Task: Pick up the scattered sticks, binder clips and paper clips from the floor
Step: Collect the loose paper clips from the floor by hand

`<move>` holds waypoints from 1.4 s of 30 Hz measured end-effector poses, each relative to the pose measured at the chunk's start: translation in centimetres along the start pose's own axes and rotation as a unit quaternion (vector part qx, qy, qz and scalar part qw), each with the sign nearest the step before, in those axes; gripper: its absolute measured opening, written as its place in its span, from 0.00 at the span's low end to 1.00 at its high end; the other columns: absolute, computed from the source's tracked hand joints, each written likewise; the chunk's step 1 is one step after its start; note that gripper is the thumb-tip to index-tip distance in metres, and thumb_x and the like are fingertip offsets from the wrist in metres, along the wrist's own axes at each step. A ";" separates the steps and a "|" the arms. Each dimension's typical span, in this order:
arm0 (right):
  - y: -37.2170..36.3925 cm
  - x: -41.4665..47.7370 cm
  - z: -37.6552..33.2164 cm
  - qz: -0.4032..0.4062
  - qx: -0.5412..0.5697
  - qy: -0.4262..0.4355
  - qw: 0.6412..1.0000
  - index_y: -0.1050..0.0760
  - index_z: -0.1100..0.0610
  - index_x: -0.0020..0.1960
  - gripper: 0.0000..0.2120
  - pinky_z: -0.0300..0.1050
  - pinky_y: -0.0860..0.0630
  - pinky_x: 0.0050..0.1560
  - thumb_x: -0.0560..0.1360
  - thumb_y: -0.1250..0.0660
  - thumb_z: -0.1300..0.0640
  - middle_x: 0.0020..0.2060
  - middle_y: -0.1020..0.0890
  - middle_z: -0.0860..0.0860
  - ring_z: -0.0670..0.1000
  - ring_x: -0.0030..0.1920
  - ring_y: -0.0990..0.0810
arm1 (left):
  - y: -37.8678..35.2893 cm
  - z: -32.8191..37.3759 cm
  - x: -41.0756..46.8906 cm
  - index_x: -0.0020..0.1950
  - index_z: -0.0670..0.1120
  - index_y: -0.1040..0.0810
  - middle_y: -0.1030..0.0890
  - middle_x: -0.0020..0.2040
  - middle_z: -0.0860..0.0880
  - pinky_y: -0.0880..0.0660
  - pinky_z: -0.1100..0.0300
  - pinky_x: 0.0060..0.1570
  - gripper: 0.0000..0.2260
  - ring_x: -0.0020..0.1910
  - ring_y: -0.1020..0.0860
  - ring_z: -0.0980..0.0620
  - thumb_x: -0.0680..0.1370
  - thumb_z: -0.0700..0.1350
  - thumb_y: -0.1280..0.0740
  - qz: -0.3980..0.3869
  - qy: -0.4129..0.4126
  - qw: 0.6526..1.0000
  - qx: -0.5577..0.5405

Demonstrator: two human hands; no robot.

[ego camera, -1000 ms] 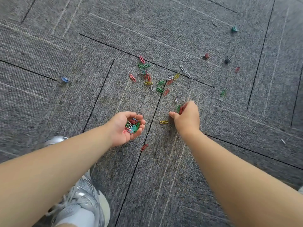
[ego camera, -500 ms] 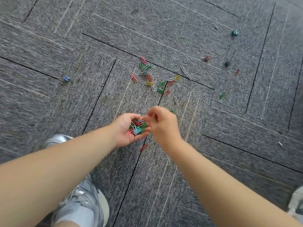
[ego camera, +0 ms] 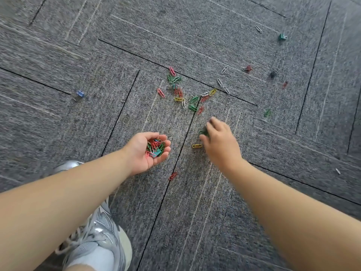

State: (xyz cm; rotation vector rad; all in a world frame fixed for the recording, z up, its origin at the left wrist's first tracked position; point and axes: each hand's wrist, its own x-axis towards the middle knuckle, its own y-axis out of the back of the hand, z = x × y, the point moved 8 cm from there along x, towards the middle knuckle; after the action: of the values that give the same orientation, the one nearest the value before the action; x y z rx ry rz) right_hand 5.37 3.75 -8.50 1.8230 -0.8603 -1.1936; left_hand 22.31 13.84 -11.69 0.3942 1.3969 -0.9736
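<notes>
The left hand (ego camera: 145,151) is turned palm up and cupped, fingers curled loosely around a heap of collected clips (ego camera: 155,147), red, green and a teal piece among them. The right hand (ego camera: 219,141) hangs low over the grey carpet floor (ego camera: 195,222), back upward and smeared by motion; its fingertips (ego camera: 212,122) point down onto a dark green clip (ego camera: 203,132) at the thumb side, but I cannot tell whether they are pinched on it or merely touching. A yellow paper clip (ego camera: 197,146) lies flat on the carpet just beside that hand, between the two hands. A red paper clip (ego camera: 172,176) sits on the dark seam nearer the person, below the left hand. Beyond both hands lies the main scatter of paper clips (ego camera: 183,94), green, red, pink, yellow and white, spread across the seam. A few white clips (ego camera: 222,83) trail off to the right of it. Farther out are the binder clips, well apart from either hand: a blue one (ego camera: 79,94) far to the left, a red one (ego camera: 247,68), a black one (ego camera: 272,74) and a green one (ego camera: 282,37) up to the right. A lone green clip (ego camera: 267,113) rests to the right of the right hand. A grey sneaker (ego camera: 97,237) shows under the left forearm.
</notes>
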 end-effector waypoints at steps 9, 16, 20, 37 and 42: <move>-2.8 -4.0 -2.1 0.073 0.014 0.087 0.993 0.19 0.64 0.44 0.12 0.48 0.22 0.29 0.63 0.25 0.73 0.38 0.21 0.55 0.57 0.39 0.23 | 0.7 -0.7 0.1 0.42 0.41 0.23 0.18 0.36 0.44 0.21 0.61 0.30 0.12 0.32 0.21 0.49 0.81 0.44 0.42 0.019 0.000 0.999 0.036; -2.8 -2.8 -2.1 0.042 0.011 0.062 0.997 0.24 0.64 0.48 0.06 0.45 0.30 0.37 0.72 0.34 0.71 0.41 0.23 0.56 0.56 0.41 0.26 | 0.2 -1.0 0.3 0.44 0.41 0.22 0.19 0.36 0.44 0.22 0.61 0.31 0.12 0.33 0.22 0.49 0.81 0.44 0.43 0.016 0.003 0.998 0.055; -0.8 -2.1 -2.3 0.051 0.101 0.004 0.994 0.27 0.63 0.54 0.08 0.40 0.33 0.47 0.80 0.43 0.61 0.48 0.26 0.54 0.52 0.47 0.29 | -0.6 -0.9 0.3 0.48 0.40 0.21 0.19 0.38 0.43 0.20 0.60 0.33 0.13 0.36 0.21 0.48 0.81 0.44 0.43 0.009 0.002 0.998 0.064; -6.3 -6.8 -7.5 -0.195 0.008 0.110 0.974 0.30 0.54 0.61 0.13 0.50 0.25 0.50 0.77 0.35 0.56 0.57 0.32 0.52 0.54 0.58 0.31 | 1.1 -0.9 -0.7 0.35 0.46 0.28 0.22 0.31 0.48 0.35 0.69 0.20 0.13 0.26 0.27 0.54 0.79 0.45 0.42 0.012 0.048 0.998 0.034; -6.1 -6.5 -8.0 -0.158 -0.015 0.115 0.981 0.29 0.54 0.56 0.08 0.45 0.31 0.38 0.78 0.37 0.60 0.52 0.31 0.51 0.53 0.54 0.31 | 3.3 -0.3 -0.6 0.36 0.46 0.26 0.21 0.32 0.48 0.32 0.67 0.22 0.13 0.28 0.26 0.53 0.79 0.45 0.42 0.030 0.034 0.998 0.038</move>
State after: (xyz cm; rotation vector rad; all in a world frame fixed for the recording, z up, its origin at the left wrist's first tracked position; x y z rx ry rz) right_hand 11.49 14.01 -9.12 2.0765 -0.4295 -1.1469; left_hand 24.68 16.19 -12.18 0.5276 1.4031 -0.9731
